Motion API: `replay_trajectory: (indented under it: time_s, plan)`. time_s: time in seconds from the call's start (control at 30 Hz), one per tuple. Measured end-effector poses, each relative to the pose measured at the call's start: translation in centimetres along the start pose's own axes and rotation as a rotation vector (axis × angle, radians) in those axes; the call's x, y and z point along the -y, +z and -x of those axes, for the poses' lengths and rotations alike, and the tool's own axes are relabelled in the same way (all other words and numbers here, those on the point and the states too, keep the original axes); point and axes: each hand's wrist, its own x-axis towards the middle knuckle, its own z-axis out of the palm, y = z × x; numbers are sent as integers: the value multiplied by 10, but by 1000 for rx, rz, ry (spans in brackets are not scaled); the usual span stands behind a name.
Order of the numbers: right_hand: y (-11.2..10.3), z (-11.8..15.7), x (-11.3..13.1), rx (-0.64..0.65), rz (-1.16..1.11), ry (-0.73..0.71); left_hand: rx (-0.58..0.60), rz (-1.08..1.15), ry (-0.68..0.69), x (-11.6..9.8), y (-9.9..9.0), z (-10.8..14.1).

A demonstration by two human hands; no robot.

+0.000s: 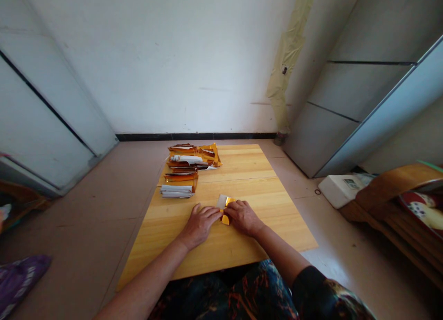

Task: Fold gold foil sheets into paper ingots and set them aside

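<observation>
On the pale yellow wooden desk (277, 218), small gold-and-silver foil packet (224, 210) pinched between left hand (200, 225) and right hand (243, 217), both half closed and pressing down, with stacked gold-and-white foil packets (183, 168) farther along.

Glossy gold foil wrappers (207, 155) (crinkled, too) on a smooth wooden board (242, 168).

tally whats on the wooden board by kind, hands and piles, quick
hands: 2 (left hand, right hand)
gold-and-white foil piece between the hands: 1
white stack: 1
gold-and-white heap: 1, its sheets too overlapped to count
total: 5
</observation>
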Motion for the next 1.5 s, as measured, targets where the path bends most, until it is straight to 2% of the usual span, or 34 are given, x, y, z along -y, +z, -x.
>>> replay_trajectory:
  time_s: [0.17, 0.47, 0.67, 1.07, 1.3, 1.5]
  plan:
    - [4, 4, -2, -29, -1, -6, -26, -42, 27, -5, -2, -1]
    - [5, 4, -1, -34, 28, 14, -22, -84, 61, -1, -4, 1]
    - [9, 4, 0, -95, 27, 21, 0, -89, 91, 2, -5, 3]
    - [5, 3, 5, -31, 79, 23, 59, -61, 95, 6, -9, 2]
    - [0, 3, 8, -2, 94, 28, 104, 36, 101, 13, -15, -6]
    - [2, 2, 8, -18, 88, 30, 81, 74, 62, 11, -16, -6]
